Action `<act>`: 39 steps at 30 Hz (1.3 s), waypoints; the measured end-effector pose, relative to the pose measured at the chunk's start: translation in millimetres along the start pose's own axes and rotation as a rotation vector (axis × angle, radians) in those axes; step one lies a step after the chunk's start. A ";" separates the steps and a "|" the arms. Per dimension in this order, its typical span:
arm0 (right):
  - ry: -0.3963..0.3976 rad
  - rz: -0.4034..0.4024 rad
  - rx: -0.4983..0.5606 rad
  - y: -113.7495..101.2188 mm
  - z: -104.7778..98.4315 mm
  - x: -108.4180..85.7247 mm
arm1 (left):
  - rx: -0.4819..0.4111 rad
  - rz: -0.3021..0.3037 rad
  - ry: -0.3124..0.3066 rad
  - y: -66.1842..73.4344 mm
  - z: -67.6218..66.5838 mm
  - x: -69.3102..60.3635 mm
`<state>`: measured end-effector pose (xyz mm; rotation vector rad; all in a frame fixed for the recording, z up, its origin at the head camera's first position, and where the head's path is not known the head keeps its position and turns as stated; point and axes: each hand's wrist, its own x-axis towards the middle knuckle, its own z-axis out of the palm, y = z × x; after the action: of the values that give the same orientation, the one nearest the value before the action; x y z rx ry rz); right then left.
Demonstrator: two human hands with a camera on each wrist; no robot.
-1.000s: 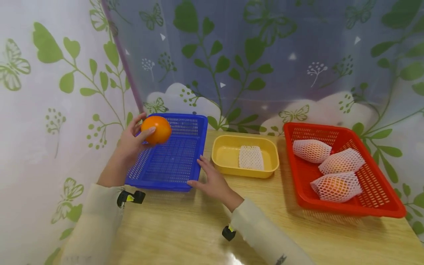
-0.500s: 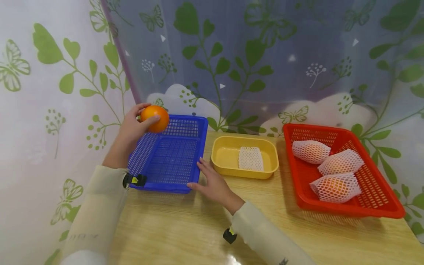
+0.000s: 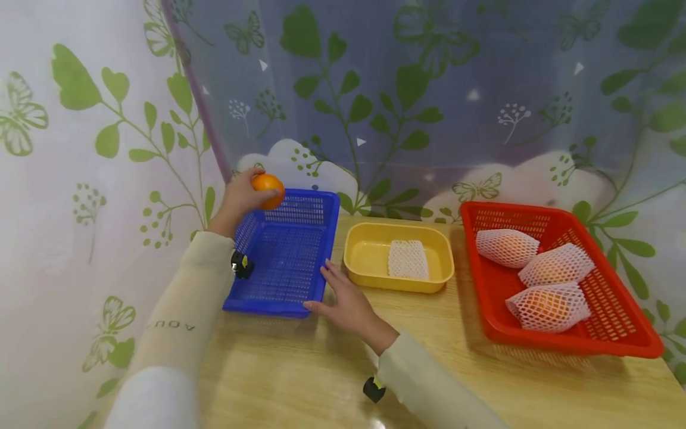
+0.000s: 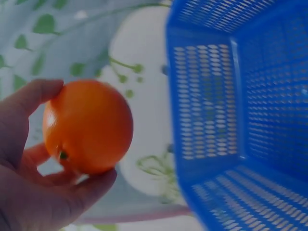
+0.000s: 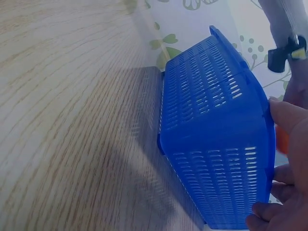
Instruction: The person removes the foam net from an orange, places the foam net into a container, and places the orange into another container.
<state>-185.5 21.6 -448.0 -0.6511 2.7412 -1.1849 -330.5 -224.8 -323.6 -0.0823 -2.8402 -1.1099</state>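
My left hand (image 3: 238, 196) grips a bare orange (image 3: 269, 190), held up by the far left corner of the blue basket (image 3: 284, 256). In the left wrist view, thumb and fingers curve round the orange (image 4: 91, 127), its small green stem end showing; the basket (image 4: 207, 106) is apart from it, to the right. My right hand (image 3: 351, 304) touches the basket's right rim near the front corner with fingers and thumb spread. In the right wrist view, fingertips of the right hand (image 5: 293, 159) rest along the rim of the basket (image 5: 216, 139). My left forearm hides the basket's left side.
A yellow tray (image 3: 370, 256) with a white foam net sleeve (image 3: 408, 259) stands right of the blue basket. Farther right, a red basket (image 3: 493, 304) holds three net-wrapped fruits (image 3: 549, 307). A patterned curtain (image 3: 375, 89) hangs behind the wooden table (image 3: 300, 369).
My left hand has carried the orange up and away from me, then a little right, toward the basket's far edge. The right hand stays at the rim.
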 end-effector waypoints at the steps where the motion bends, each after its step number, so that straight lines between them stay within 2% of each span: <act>1: 0.001 -0.002 0.001 -0.1 -0.8 -0.2 | 0.027 0.001 -0.024 -2.4 3.6 3.8; 6: -0.006 0.008 0.002 -0.4 -3.0 -0.7 | 0.149 -0.029 -0.120 -18.1 20.6 13.3; 12: -0.014 0.027 -0.006 -1.0 -1.6 -4.7 | 0.223 -0.099 -0.141 -37.4 40.6 11.8; 16: -0.021 0.034 -0.015 -1.7 -1.9 -6.8 | 0.229 -0.171 -0.145 -45.3 49.1 8.1; 19: -0.011 0.025 -0.001 -1.9 -3.4 -6.1 | 0.198 -0.209 -0.133 -47.7 52.1 7.0; 27: 0.000 0.026 0.013 -1.5 -2.9 -4.3 | 0.191 -0.247 -0.151 -60.1 56.1 8.4; 32: 0.011 0.031 0.001 -2.2 -1.7 -5.2 | 0.206 -0.241 -0.151 -60.9 62.2 4.9; 39: 0.012 0.029 0.011 -4.0 -3.5 -4.5 | 0.204 -0.280 -0.122 -62.7 66.9 0.3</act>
<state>-180.9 23.4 -443.1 -0.6024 2.7422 -1.2004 -340.4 -225.4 -414.8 0.2788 -3.1285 -0.8753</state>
